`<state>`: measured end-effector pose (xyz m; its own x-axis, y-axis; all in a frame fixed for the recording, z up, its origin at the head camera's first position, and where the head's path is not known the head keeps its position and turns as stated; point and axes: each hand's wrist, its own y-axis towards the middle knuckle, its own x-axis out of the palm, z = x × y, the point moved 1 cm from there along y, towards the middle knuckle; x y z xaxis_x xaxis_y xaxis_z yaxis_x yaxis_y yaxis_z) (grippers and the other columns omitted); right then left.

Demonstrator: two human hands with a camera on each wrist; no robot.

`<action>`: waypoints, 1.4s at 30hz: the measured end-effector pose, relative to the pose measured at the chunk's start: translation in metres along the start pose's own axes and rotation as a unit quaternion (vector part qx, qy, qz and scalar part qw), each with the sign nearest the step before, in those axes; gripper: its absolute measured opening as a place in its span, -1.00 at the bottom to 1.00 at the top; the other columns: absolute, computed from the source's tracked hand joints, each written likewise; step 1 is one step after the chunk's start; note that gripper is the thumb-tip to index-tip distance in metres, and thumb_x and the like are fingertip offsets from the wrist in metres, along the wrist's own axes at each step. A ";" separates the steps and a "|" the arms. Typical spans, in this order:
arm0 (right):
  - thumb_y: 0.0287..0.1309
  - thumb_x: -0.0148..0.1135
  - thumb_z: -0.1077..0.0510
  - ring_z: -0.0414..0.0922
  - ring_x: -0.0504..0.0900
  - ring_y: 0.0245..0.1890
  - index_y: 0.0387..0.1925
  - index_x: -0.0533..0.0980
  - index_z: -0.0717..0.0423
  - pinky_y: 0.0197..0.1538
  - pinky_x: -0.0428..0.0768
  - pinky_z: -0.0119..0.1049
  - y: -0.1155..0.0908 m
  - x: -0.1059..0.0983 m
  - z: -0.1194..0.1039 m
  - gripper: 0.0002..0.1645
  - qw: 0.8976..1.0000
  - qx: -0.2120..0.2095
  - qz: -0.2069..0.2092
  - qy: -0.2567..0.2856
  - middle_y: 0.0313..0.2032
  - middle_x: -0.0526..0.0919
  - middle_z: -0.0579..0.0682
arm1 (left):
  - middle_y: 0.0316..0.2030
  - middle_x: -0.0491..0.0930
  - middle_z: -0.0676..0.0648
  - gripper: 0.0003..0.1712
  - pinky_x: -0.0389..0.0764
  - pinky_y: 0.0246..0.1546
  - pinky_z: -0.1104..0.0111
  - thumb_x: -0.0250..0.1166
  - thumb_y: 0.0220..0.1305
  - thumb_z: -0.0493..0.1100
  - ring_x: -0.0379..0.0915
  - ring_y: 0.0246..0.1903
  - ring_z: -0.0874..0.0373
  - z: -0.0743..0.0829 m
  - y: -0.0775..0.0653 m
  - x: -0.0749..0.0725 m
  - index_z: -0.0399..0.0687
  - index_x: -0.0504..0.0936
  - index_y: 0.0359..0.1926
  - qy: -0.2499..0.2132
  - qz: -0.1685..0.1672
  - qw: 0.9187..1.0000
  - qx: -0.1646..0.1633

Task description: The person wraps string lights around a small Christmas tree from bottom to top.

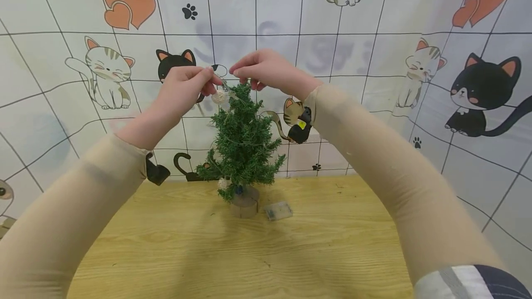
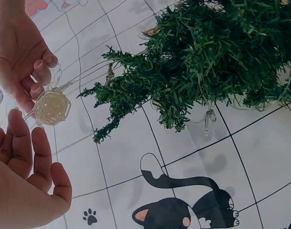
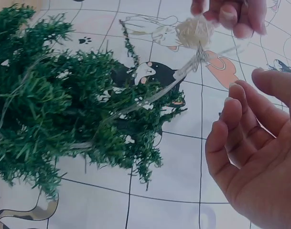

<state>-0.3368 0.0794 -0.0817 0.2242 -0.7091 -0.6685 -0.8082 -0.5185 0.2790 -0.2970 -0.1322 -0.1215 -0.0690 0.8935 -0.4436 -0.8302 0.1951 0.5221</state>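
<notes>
A small green artificial Christmas tree stands on a round wooden base. A thin clear light string winds through its branches, carrying pale woven ball lights. One such ball hangs beside the treetop, below the left fingertips in the head view. My left hand pinches the light string right at this ball. My right hand is at the treetop, its fingers loosely bent; the right wrist view shows a gap between thumb and fingertips, with no thing visible in it.
A clear flat box lies on the wooden table, right of the tree base. Another woven ball hangs low on the tree's left side. Close behind the tree is a white gridded cloth printed with cats and hearts.
</notes>
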 end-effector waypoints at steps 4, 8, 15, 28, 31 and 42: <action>0.36 0.13 0.02 -0.10 0.33 -0.54 0.16 0.56 -0.01 -0.34 0.40 -0.32 0.010 0.006 -0.004 -0.61 1.000 0.000 -0.014 0.005 -0.10 0.55 0.07 | -0.45 0.56 0.07 -0.55 0.29 -0.08 0.26 0.03 0.47 0.11 0.42 -0.19 0.08 -0.006 0.005 -0.005 -0.13 0.69 -0.15 -0.017 0.015 1.000 -0.018; 0.36 0.14 0.03 -0.12 0.31 -0.61 0.19 0.54 -0.02 -0.39 0.35 -0.32 0.023 0.012 -0.005 -0.59 1.000 0.003 -0.016 0.005 0.02 0.56 -0.03 | -0.45 0.55 0.09 -0.54 0.27 -0.10 0.26 0.02 0.48 0.11 0.39 -0.19 0.09 -0.012 0.008 -0.009 -0.13 0.68 -0.11 -0.018 0.020 0.999 -0.030; 0.38 0.09 0.10 -0.17 0.26 -0.66 0.18 0.54 0.05 -0.44 0.35 -0.33 0.039 0.018 -0.007 -0.60 1.000 0.015 -0.015 -0.012 0.08 0.56 -0.05 | -0.38 0.52 0.05 -0.53 0.23 -0.10 0.24 0.01 0.46 0.16 0.33 -0.16 0.10 -0.022 0.018 -0.012 -0.07 0.67 -0.06 -0.025 0.016 0.998 -0.046; 0.32 0.17 0.12 -0.16 0.35 -0.58 -0.11 0.62 0.23 -0.33 0.43 -0.20 0.049 0.022 0.000 -0.73 1.000 -0.004 0.012 -0.005 -0.40 0.53 0.01 | -0.35 0.50 0.02 -0.52 0.20 -0.16 0.26 0.05 0.44 0.18 0.33 -0.13 0.09 -0.029 0.025 -0.008 -0.02 0.68 0.02 -0.035 0.014 0.998 -0.049; 0.31 0.15 0.14 -0.16 0.35 -0.59 -0.13 0.61 0.28 -0.33 0.44 -0.20 0.050 0.023 0.003 -0.73 1.000 -0.011 0.011 0.000 -0.41 0.52 0.02 | -0.36 0.51 0.02 -0.52 0.21 -0.14 0.24 0.05 0.43 0.18 0.34 -0.10 0.07 -0.030 0.025 -0.007 -0.01 0.67 0.04 -0.034 0.015 0.998 -0.052; 0.33 0.11 0.10 -0.12 0.36 -0.62 -0.22 0.62 0.24 -0.38 0.44 -0.23 0.054 0.024 0.013 -0.72 0.998 -0.014 0.056 -0.011 -0.38 0.65 0.02 | -0.41 0.54 0.00 -0.57 0.37 -0.17 0.28 0.07 0.46 0.07 0.38 -0.18 0.05 -0.026 0.023 0.007 -0.13 0.63 0.06 -0.047 0.031 0.998 0.002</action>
<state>-0.3824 0.0404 -0.0920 0.1212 -0.7532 -0.6465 -0.8115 -0.4503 0.3725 -0.3314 -0.1322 -0.1314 -0.0690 0.9377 -0.3405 -0.8240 0.1389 0.5494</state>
